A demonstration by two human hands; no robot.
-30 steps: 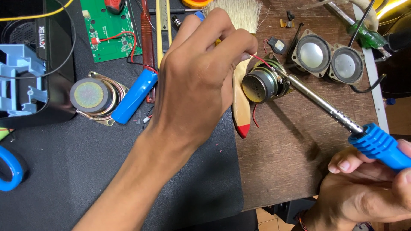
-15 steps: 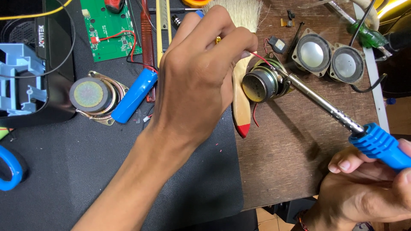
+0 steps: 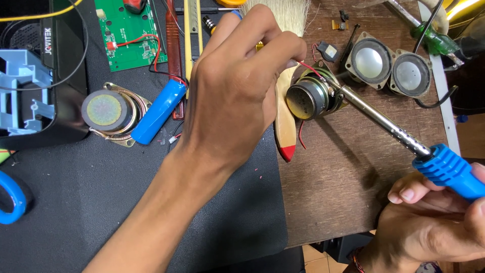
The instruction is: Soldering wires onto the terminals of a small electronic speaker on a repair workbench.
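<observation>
- Brown wooden tabletop (image 3: 353, 177) is seen at right, with a black mat (image 3: 76, 212) covering the left part of the bench; their border runs down just below the brush
- A small round speaker (image 3: 310, 97) is laid on its side on the wood, magnet end turned towards the mat, just right of the left hand (image 3: 237, 91)
- The left hand is closed in a pinch, and a thin red wire (image 3: 309, 68) leading to the speaker is held between its fingertips
- The right hand (image 3: 434, 222) is wrapped around the blue handle of a soldering iron (image 3: 394, 132) at the lower right; the metal shaft is slanted up-left, its tip touching the speaker's upper side
- A wooden-handled brush (image 3: 284, 126) is lain between the left hand and the speaker
- Two more speakers (image 3: 389, 65) are set side by side near the far right edge
- On the mat, a blue cylindrical battery (image 3: 159, 111), a larger speaker (image 3: 108, 111) and a green circuit board (image 3: 129, 33) are crowded at upper left
- Open wood is left below the iron's shaft, and bare mat towards the near edge
</observation>
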